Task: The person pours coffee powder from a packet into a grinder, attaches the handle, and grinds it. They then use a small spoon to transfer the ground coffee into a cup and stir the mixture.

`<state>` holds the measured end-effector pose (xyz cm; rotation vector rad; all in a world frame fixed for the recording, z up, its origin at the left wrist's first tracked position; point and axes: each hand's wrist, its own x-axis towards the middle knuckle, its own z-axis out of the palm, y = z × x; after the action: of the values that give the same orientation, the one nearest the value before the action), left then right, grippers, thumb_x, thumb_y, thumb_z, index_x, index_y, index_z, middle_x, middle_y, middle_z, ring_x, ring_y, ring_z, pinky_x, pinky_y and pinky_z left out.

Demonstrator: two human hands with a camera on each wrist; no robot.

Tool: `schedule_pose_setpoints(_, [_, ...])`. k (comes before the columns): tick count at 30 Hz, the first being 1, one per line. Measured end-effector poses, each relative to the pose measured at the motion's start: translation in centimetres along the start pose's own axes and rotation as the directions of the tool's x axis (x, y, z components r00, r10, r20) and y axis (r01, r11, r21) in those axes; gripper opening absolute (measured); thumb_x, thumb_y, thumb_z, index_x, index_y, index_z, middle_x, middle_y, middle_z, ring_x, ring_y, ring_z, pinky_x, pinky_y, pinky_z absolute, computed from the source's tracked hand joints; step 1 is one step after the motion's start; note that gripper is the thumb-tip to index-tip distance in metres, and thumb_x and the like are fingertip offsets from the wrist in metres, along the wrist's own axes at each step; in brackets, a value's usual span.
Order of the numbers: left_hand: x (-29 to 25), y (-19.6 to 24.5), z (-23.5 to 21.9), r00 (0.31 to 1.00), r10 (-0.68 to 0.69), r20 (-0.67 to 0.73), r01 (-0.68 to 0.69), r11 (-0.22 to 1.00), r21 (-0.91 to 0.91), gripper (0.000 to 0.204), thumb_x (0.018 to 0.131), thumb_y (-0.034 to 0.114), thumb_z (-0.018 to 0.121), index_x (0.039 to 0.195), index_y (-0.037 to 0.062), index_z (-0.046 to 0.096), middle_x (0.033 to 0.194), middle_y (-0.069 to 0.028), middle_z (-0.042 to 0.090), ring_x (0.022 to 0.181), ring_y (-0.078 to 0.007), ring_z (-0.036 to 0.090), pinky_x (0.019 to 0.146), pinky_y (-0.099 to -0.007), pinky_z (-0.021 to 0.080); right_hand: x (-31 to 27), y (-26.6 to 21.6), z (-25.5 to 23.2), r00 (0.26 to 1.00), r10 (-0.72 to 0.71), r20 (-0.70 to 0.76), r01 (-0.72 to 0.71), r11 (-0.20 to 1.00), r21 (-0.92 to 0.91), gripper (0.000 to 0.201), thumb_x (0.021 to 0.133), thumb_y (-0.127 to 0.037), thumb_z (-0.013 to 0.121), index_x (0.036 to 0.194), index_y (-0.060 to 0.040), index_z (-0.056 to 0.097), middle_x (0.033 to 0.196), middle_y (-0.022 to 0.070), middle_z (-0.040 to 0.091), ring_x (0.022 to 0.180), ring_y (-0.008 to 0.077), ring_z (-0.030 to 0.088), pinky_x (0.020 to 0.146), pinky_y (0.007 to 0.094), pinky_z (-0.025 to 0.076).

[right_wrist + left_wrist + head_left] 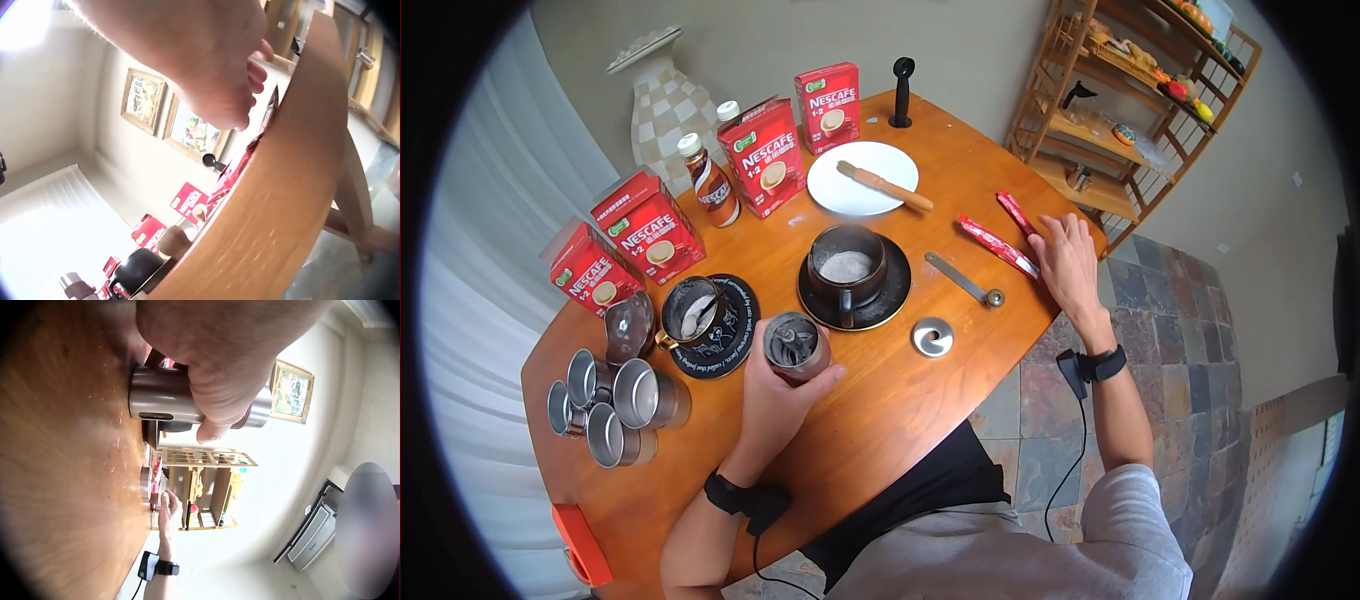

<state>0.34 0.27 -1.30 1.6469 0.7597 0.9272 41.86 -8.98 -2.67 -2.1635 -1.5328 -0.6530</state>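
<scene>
My left hand [775, 405] grips a stainless-steel manual coffee grinder [164, 387], its top uncovered so the central shaft shows. In the left wrist view the grinder stands upright with its base at the tabletop. At the table's right edge, my right hand [1068, 265] has its fingers loosely bent beside two red coffee sticks [997, 245], holding nothing that shows. Left of that hand lie the grinder's crank handle [960, 277] and its round metal lid [932, 337]. A black cup [847, 300] with pale powder inside sits on a black saucer [815, 312] beyond the grinder.
Several red Nescafe boxes [770, 160] and a bottle [712, 185] line the far left side. A white plate [840, 190] carries a wooden-handled brush [890, 190]. A smaller cup [690, 300] and several metal cups [640, 395] stand at left. A wooden shelf [1060, 125] is behind.
</scene>
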Motion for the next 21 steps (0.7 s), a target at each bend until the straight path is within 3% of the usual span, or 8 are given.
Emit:
schedule_pose_setpoints(2, [0.0, 0.2, 0.0, 1.000, 0.004, -0.001, -0.004, 1.000, 0.015, 0.058, 0.076, 0.000, 0.086, 0.123, 0.0050, 0.052, 0.114, -0.0077, 0.069, 0.109, -0.0171, 0.065, 0.099, -0.0334, 0.050, -0.1, -1.5, -1.0, 0.995, -0.072, 0.074, 0.064, 0.991, 0.117, 0.032, 0.097, -0.028, 0.073, 0.114, -0.0020, 0.073, 0.104, 0.0153, 0.063, 0.102, 0.0348, 0.060, 0.086, 0.0459, 0.051])
schedule_pose_setpoints(5, [0.0, 0.1, -0.1, 0.999, 0.030, 0.010, -0.030, 0.999, 0.037, 0.055, 0.079, 0.003, 0.088, 0.121, 0.0038, 0.053, 0.114, -0.0067, 0.068, 0.107, -0.0139, 0.065, 0.098, -0.0312, 0.051, -0.3, -2.9, -1.3, 0.968, -0.039, 0.247, 0.000, 0.988, 0.155, 0.029, 0.094, -0.027, 0.075, 0.109, -0.0017, 0.074, 0.105, 0.0141, 0.065, 0.101, 0.0349, 0.062, 0.086, 0.0461, 0.051])
schedule_pose_setpoints(6, [0.0, 0.0, -0.1, 0.999, 0.044, 0.009, -0.044, 0.998, 0.045, 0.054, 0.080, 0.004, 0.089, 0.121, 0.0032, 0.054, 0.115, -0.0062, 0.068, 0.106, -0.0124, 0.064, 0.098, -0.0301, 0.051, -0.3, -2.8, -0.9, 0.977, -0.038, 0.209, 0.004, 0.987, 0.162, 0.027, 0.093, -0.025, 0.076, 0.105, -0.0007, 0.073, 0.104, 0.0143, 0.066, 0.101, 0.0348, 0.063, 0.084, 0.0460, 0.051])
schedule_pose_setpoints(9, [0.0, 0.2, -0.1, 0.999, 0.051, 0.010, -0.051, 0.998, 0.027, 0.055, 0.080, 0.004, 0.090, 0.122, 0.0027, 0.054, 0.115, -0.0063, 0.067, 0.106, -0.0122, 0.064, 0.097, -0.0297, 0.051, -0.2, -2.6, -0.6, 0.955, 0.048, 0.292, -0.119, 0.966, 0.229, 0.025, 0.093, -0.023, 0.077, 0.101, 0.0002, 0.071, 0.101, 0.0154, 0.066, 0.100, 0.0350, 0.064, 0.084, 0.0457, 0.052])
schedule_pose_setpoints(15, [0.0, -0.6, -0.3, 1.000, 0.019, 0.014, -0.019, 1.000, -0.016, 0.056, 0.080, 0.005, 0.090, 0.123, 0.0027, 0.055, 0.115, -0.0065, 0.067, 0.106, -0.0123, 0.063, 0.096, -0.0290, 0.051, -0.2, -3.4, -1.1, 0.973, 0.092, 0.211, -0.155, 0.938, 0.309, 0.021, 0.093, -0.020, 0.076, 0.095, -0.0004, 0.067, 0.088, 0.0154, 0.069, 0.086, 0.0369, 0.066, 0.080, 0.0454, 0.052])
schedule_pose_setpoints(18, [0.0, -0.6, -0.3, 1.000, 0.023, 0.011, -0.023, 1.000, 0.002, 0.057, 0.080, 0.007, 0.091, 0.124, 0.0029, 0.055, 0.115, -0.0068, 0.067, 0.105, -0.0124, 0.064, 0.095, -0.0294, 0.052, 0.4, -4.5, -2.5, 0.960, 0.123, 0.251, -0.207, 0.916, 0.343, 0.019, 0.095, -0.018, 0.074, 0.098, -0.0011, 0.067, 0.079, 0.0125, 0.069, 0.073, 0.0322, 0.065, 0.072, 0.0412, 0.051])
schedule_pose_setpoints(21, [0.0, -0.5, -0.3, 0.999, 0.030, 0.014, -0.030, 0.999, 0.022, 0.058, 0.080, 0.009, 0.092, 0.125, 0.0029, 0.055, 0.115, -0.0071, 0.067, 0.105, -0.0123, 0.064, 0.095, -0.0300, 0.053, 1.0, -7.4, -4.8, 0.988, 0.024, 0.153, -0.105, 0.828, 0.551, 0.018, 0.097, -0.018, 0.073, 0.101, -0.0015, 0.067, 0.074, 0.0095, 0.067, 0.064, 0.0216, 0.061, 0.063, 0.0346, 0.048])
